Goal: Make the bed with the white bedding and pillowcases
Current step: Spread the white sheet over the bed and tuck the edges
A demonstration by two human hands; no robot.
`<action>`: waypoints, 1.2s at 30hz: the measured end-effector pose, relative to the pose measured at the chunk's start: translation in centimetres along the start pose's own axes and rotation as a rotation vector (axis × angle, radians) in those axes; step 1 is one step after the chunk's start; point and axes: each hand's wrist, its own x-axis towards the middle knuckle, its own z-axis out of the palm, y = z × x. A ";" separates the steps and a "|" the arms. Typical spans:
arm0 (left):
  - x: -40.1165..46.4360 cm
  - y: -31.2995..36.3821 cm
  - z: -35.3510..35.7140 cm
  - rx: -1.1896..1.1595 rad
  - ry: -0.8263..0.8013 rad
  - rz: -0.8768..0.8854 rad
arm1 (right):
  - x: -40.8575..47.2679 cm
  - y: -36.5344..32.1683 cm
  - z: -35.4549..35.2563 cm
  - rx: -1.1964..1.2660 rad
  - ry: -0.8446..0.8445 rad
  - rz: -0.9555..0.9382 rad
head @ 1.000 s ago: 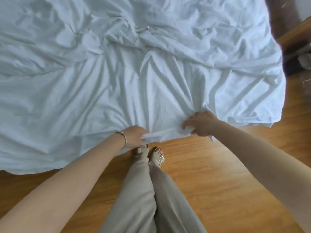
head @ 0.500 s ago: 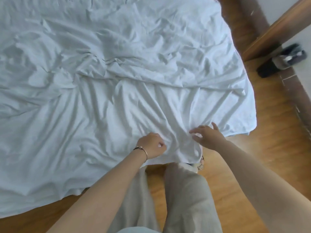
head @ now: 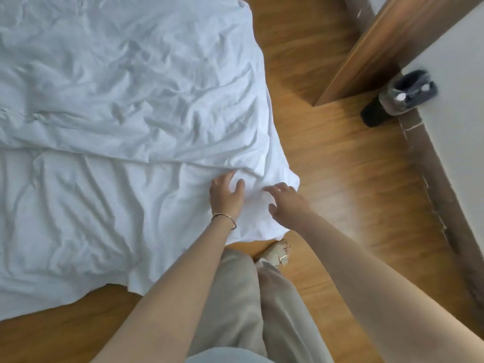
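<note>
I read this as an early-to-middle stage of making the bed. The white sheet (head: 110,195) is spread over the bed (head: 78,61) and covers all of it that I can see, but it is heavily creased, with long folds running from the near edge toward the middle. A second layer of white bedding (head: 136,82) lies across the far part, and its edge forms a line running left to right about halfway down the bed. I cannot tell whether that layer is a duvet or a folded part of the same sheet.

At the near right corner (head: 285,179) the fabric hangs loose over the wooden floor (head: 340,179), not tucked. Along the near edge it drapes unevenly down to the floor on the left.

My left hand (head: 226,195) rests on the sheet just beside that corner, fingers spread and flat, pinching nothing. My right hand (head: 285,203) hovers just right of it over the corner, fingers open and relaxed, holding nothing; whether it touches the cloth I cannot tell.

What is done: the sheet is laid out. What is left, in my judgement: smoothing the creases, squaring and tucking this corner and the near edge, and straightening the upper layer. No pillows or pillowcases are in view, so that part looks wholly outstanding.
</note>
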 end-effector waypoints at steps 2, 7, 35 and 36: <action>0.7 3.8 0.7 -0.375 0.061 -0.198 | 0.8 1.4 -1.9 -0.036 -0.009 0.036; 3.9 8.7 1.9 -0.887 0.142 -0.667 | 4.4 2.8 -6.5 0.036 0.039 -0.137; 24.3 26.2 -6.3 -1.170 1.017 -0.745 | 35.7 -11.4 -37.1 -0.179 -0.586 -0.769; 25.3 26.7 -6.4 -1.094 1.001 -0.721 | 36.4 -13.2 -37.7 -0.185 -0.628 -0.793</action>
